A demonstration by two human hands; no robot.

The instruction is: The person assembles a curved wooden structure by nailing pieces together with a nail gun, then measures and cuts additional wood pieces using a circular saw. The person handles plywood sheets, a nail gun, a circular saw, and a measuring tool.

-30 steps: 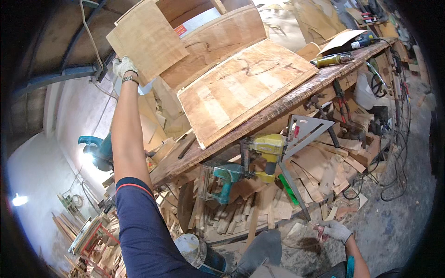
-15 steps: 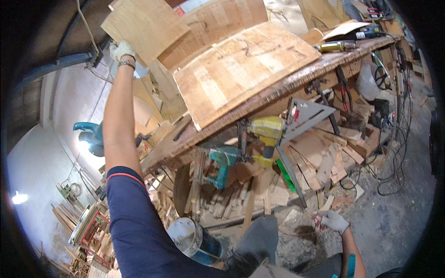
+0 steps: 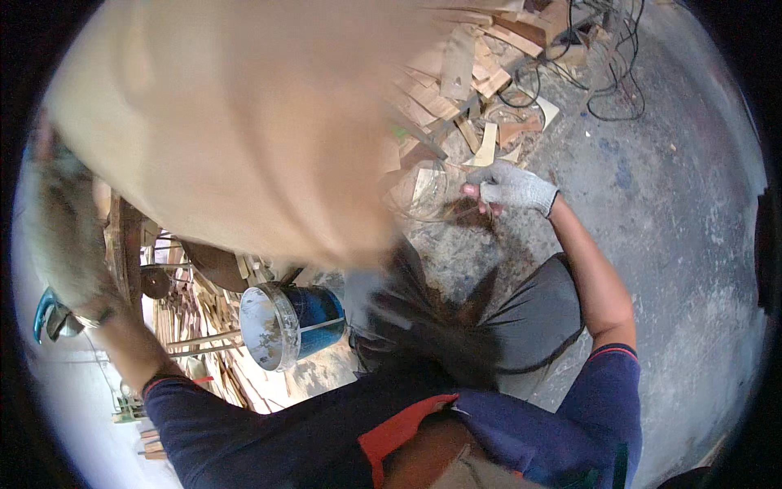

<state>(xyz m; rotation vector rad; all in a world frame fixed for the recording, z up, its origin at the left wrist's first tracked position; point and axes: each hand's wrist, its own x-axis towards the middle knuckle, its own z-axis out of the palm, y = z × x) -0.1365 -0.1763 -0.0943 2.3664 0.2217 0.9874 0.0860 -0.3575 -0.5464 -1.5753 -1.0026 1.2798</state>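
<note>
A large pale wooden board, smeared by motion, fills the upper left close before me and covers most of the workbench. My left hand is at the board's left edge, blurred, and appears to grip it; its fingers are not sharp. My right hand, in a white knitted glove with bare fingertips, hangs low over the floor to the right. Its fingers are curled in, and whatever they may hold cannot be made out.
A blue bucket with a whitish, stained inside stands left of my legs. Wood offcuts lie in a heap beyond my right hand. Black cables loop over the grey concrete floor. A teal power tool is at the far left.
A wooden board has come up close before me, with my left hand lower at its edge. My view has tipped down, and the bench is now mostly hidden. My right hand stays curled.
</note>
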